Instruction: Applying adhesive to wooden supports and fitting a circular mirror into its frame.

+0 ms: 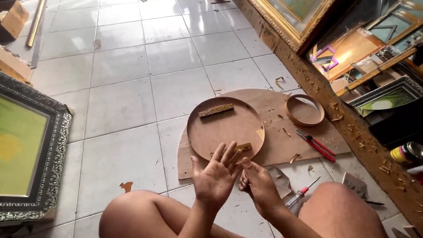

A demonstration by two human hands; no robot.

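Note:
My left hand (215, 177) is raised palm up with its fingers spread and nothing in it. My right hand (261, 187) sits right beside it, fingers bunched together, with the fingertips touching the edge of the left palm; I see nothing held in it. Just beyond both hands lies a round brown wooden disc with a raised rim (207, 132). Two short gold ornate strips rest on it, one near the far side (216, 110) and one at the near edge (243, 147), partly behind my fingers. My bare knees frame the bottom of the view.
The disc lies on a half-round brown board (273, 105) with a small wooden ring (305, 110), a red-handled cutter (318, 146) and wood shavings. A screwdriver (302, 192) lies by my right knee. A dark framed picture (53, 145) is left; gilded frames (286, 26) and a can (407, 153) right.

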